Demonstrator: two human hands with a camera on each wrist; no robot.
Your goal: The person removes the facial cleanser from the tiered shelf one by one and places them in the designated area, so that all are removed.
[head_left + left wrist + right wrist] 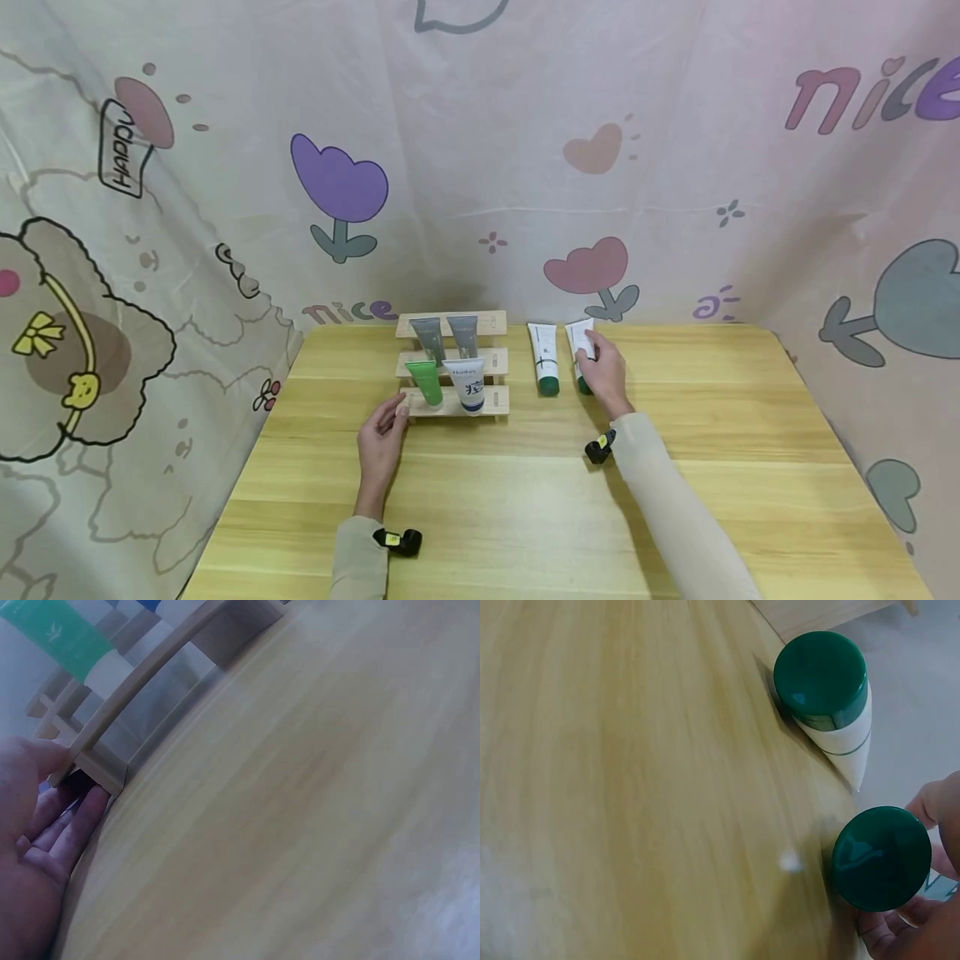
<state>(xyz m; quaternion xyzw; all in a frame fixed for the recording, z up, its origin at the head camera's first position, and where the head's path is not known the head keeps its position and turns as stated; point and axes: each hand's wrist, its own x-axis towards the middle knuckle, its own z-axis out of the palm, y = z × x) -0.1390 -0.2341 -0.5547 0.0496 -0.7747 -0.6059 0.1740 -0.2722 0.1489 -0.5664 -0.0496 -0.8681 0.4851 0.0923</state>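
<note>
My left hand [381, 443] holds the front left end of a three-step wooden rack [491, 403]. In the left wrist view, its thumb lies on the lowest step and the fingers reach beneath. A green tube [426, 382] and a white tube with a blue cap [468, 383] stand on that step. Two grey tubes [428, 337] [465, 335] stand higher up. Right of the rack, my right hand [606, 372] grips a white tube with a green cap [882, 859], partly hidden by the hand. A matching white tube [545, 354] lies to its left.
The wooden table [510, 517] spreads out in front of the rack and on both sides. A printed cloth [465, 167] hangs right behind the table's back edge and along its sides.
</note>
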